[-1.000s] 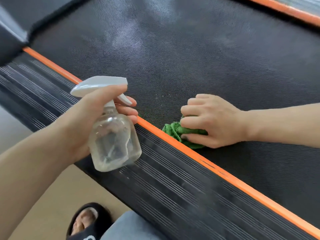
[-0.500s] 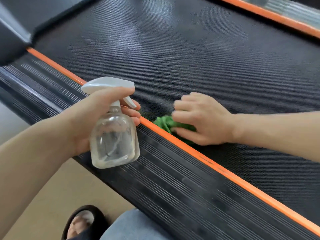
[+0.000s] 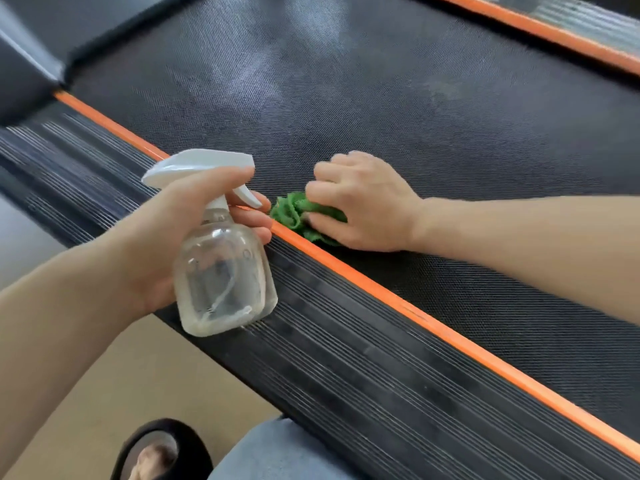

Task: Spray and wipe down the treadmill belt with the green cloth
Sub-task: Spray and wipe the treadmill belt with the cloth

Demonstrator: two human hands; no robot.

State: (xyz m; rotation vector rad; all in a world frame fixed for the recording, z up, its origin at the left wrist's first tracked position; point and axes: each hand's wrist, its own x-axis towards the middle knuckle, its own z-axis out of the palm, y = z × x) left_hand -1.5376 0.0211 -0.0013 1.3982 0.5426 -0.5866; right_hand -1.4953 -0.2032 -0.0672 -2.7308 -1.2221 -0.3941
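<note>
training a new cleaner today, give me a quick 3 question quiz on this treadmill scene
1. Multiple choice: what does the left hand hold? A) a brush B) a clear spray bottle C) a sponge
2. True or false: the green cloth lies on the floor beside the treadmill.
3. Fill in: the right hand grips the cloth on the belt, right beside the ______ stripe along the belt's near edge.

Key
1. B
2. False: it is bunched under the right hand on the belt.
3. orange
</note>
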